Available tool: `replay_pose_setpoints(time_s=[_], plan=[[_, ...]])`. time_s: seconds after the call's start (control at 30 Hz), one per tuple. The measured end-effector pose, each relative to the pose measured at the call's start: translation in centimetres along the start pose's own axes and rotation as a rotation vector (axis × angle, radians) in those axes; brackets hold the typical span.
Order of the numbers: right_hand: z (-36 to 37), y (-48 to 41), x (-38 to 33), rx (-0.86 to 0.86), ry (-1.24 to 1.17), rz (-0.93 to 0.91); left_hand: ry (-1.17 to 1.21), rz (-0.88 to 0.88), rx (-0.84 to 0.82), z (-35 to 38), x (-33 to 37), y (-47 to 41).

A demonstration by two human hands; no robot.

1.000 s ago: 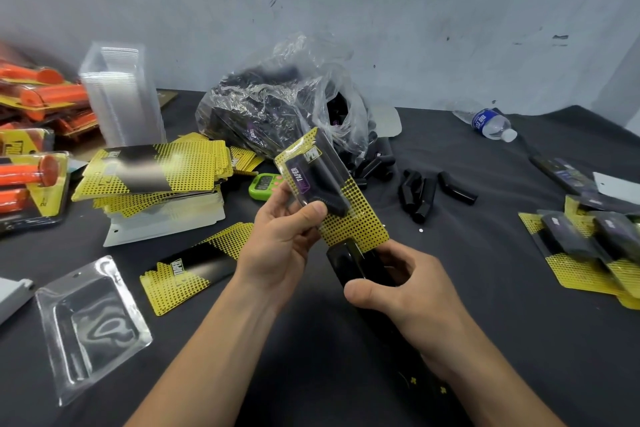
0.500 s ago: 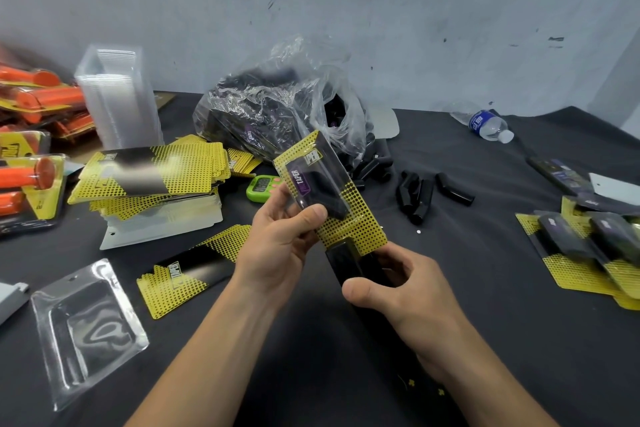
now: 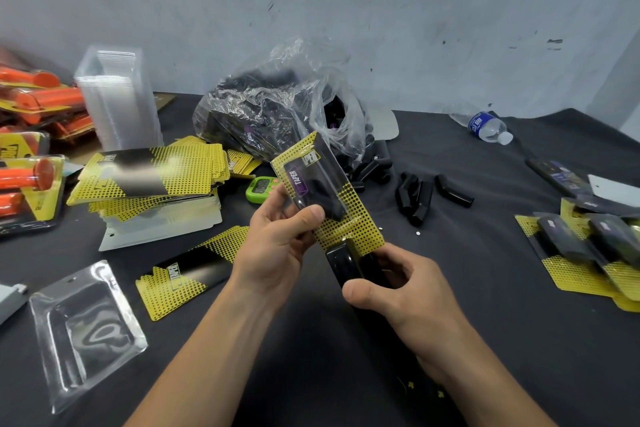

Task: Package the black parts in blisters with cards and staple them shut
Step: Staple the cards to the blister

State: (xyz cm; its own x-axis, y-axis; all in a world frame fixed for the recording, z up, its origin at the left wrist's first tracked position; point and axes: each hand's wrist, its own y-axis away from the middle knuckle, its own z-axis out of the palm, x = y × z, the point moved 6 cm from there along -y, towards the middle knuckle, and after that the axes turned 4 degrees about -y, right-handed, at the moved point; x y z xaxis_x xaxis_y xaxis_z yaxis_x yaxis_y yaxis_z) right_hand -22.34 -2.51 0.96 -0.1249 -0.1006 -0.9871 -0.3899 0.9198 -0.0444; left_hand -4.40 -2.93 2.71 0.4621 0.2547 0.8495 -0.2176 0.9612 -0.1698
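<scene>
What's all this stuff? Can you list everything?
held pack: one, yellow-black, centre
stapler: one, black, centre
card stack: one, yellow-black, left
loose card: one, yellow-black, near left
empty blister: one, clear, near left
blister stack: one, clear, far left
bag of parts: one, clear, far centre
loose parts: several, black, right of bag
timer: one, green, beside bag
bottle: one, clear, far right
finished packs: several, yellow-black, right
orange packs: several, far left
left hand: holds pack
right hand: grips stapler

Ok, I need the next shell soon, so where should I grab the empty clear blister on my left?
Pinch the empty clear blister by its flat rim on the right-hand edge, coming from the right. It lies flat on the table, the rim sticks out round the pocket, and that edge looks free.
</scene>
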Motion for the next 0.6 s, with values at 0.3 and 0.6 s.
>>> replay_pose_setpoints(time_s=[0.3,0.6], plan=[[0.06,0.19,-0.40,-0.007,-0.009,-0.005,0.033,-0.007,-0.012,0.21,-0.15,0.03],[0.07,0.21,-0.36,0.027,-0.032,0.015,0.040,-0.003,0.009,0.10,-0.16,0.05]])
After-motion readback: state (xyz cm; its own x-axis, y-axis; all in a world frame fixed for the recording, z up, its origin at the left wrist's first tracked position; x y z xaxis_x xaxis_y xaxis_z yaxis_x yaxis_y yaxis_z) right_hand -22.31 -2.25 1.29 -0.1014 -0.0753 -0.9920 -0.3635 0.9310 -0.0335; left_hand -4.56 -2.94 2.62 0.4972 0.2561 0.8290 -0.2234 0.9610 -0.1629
